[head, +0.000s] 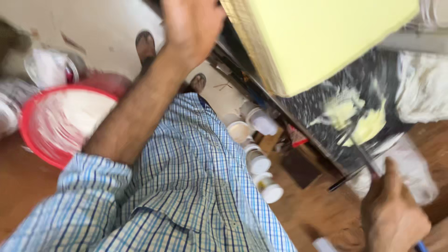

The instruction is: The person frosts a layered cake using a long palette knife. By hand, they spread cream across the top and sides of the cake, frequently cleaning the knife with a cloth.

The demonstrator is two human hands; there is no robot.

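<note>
Your left hand (191,23) is reaching up and away from you, forearm bare and stretched long from a rolled checked sleeve (93,186), the palm pressing near the edge of a pale yellow block (322,37) — the fingers are running out of the top of the view, so you cannot tell whether they are spread or together. Your right hand (392,214) is sitting low at the right, fingers curled tight around the handle of a knife (361,154), whose thin blade is angling up onto a dark slab (345,121) smeared with yellow paste (354,116). Below your left arm a red basin (51,126) of white powder is resting on the floor — and a row of small white jars (259,144) is lying between your legs and the slab.
</note>
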